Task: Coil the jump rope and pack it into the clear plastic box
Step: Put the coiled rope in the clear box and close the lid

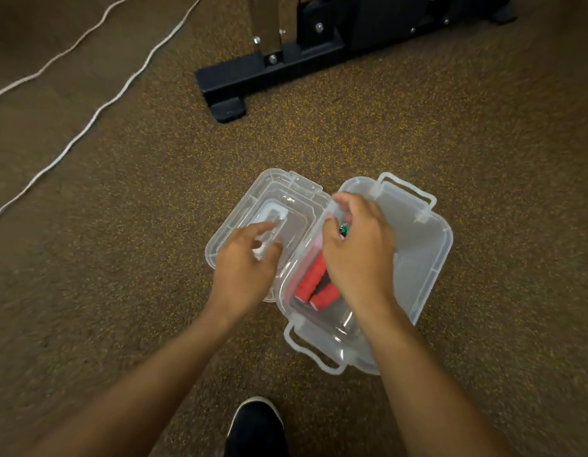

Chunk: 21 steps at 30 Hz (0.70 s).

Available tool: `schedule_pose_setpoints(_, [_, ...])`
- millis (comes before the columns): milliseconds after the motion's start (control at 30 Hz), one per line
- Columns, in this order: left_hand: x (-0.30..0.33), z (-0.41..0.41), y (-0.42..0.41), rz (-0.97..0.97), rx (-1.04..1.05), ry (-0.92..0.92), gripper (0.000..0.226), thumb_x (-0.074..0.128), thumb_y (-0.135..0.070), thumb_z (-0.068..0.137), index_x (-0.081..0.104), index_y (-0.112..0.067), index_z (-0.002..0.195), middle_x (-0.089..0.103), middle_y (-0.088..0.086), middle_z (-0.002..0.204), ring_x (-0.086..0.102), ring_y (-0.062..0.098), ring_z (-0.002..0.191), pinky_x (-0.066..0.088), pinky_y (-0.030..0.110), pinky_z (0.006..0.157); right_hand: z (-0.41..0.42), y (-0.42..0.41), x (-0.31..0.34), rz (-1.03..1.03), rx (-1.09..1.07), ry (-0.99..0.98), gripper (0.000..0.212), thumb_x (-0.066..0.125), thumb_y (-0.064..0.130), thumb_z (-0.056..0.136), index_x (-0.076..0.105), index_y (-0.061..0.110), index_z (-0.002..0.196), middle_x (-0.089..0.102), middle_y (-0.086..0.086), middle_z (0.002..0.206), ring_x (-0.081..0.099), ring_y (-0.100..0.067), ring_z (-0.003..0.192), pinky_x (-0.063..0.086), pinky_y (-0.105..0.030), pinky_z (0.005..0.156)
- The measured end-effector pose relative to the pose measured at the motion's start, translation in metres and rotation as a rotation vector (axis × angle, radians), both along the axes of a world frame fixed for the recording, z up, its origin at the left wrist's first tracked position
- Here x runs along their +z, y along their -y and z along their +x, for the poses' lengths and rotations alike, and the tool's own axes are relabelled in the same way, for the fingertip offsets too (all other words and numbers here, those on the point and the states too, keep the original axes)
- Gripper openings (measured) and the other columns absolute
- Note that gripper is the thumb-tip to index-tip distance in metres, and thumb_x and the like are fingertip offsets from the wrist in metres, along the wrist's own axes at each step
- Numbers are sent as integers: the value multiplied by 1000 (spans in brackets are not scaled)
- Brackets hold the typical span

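Note:
The clear plastic box stands open on the speckled floor at centre. Two red jump rope handles lie side by side inside it, along its left wall. My right hand reaches into the box over the handles, fingers curled; the coiled rope is mostly hidden under it, with a small green bit showing. The clear lid lies upside down just left of the box. My left hand rests on the lid, fingers closing around its white handle.
A black machine base with a foot stands behind the box. A white cord runs across the floor at upper left. My black shoe is at the bottom centre.

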<state>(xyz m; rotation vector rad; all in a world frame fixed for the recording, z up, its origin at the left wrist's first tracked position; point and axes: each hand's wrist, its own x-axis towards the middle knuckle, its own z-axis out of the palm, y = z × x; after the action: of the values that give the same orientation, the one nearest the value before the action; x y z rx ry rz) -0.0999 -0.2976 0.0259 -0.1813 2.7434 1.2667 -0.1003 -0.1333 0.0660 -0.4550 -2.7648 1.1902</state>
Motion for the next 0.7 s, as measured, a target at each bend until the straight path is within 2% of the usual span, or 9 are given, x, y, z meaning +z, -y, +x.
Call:
schedule_pose_setpoints(67, [-2,-1,12,36,66,45,34,62,-36,98,65,-25,130,65,-4,131,64,10,108,49,18,78,-15,6,3,35,79,-13,30,60,20,98,64,20,128,65,-4,123,61,-22,114,34,-19,80])
schedule_pose_setpoints(167, [-25,-16,37,-170,43,5,42,64,-30,97,59,-19,137,58,7,134,61,22,114,51,32,93,-30,16,1,60,156,2,27,62,16,95,68,15,122,69,-9,119,63,-29,109,47,-30,87])
schedule_pose_setpoints(267, [-58,-36,71,-292,109,224,54,63,-30,97,47,-15,146,44,20,146,51,37,128,47,49,106,-32,24,-7,75,194,54,29,63,14,94,67,13,122,68,-14,120,62,-33,112,51,-42,95])
schedule_pose_setpoints(433, [-88,-38,92,-441,12,345,68,60,-31,97,29,-18,157,30,20,158,29,42,144,33,56,116,-26,34,-16,100,183,104,32,63,12,94,66,13,126,64,-15,127,55,-34,120,46,-41,98])
schedule_pose_setpoints(533, [-101,-39,94,-413,84,333,55,63,-27,96,45,-12,147,49,23,144,46,39,134,45,52,107,-22,36,-17,103,185,109,35,61,11,95,65,13,129,61,-14,131,52,-33,123,43,-40,100])
schedule_pose_setpoints(600, [-99,-40,95,-206,186,387,37,67,-21,94,61,-12,130,70,16,115,71,27,101,63,39,79,-20,35,-17,100,196,126,37,60,11,95,64,13,132,59,-14,133,51,-31,125,43,-35,98])
schedule_pose_setpoints(633, [-93,-39,94,-111,222,384,29,69,-19,94,65,-13,121,74,11,100,75,21,83,62,32,62,-20,33,-16,95,197,130,37,60,11,96,63,13,132,59,-14,133,50,-31,125,42,-35,96])
schedule_pose_setpoints(667, [-86,-38,93,-53,238,336,23,68,-19,94,67,-13,115,75,7,94,74,19,75,59,29,56,-20,32,-16,88,194,131,36,60,12,96,63,12,133,59,-14,132,51,-31,125,42,-34,95])
schedule_pose_setpoints(700, [-76,-35,90,-36,233,256,17,67,-21,95,66,-15,111,73,5,97,72,19,78,59,30,59,-21,31,-17,80,191,130,36,60,14,97,63,12,133,59,-15,132,51,-31,125,42,-35,96])
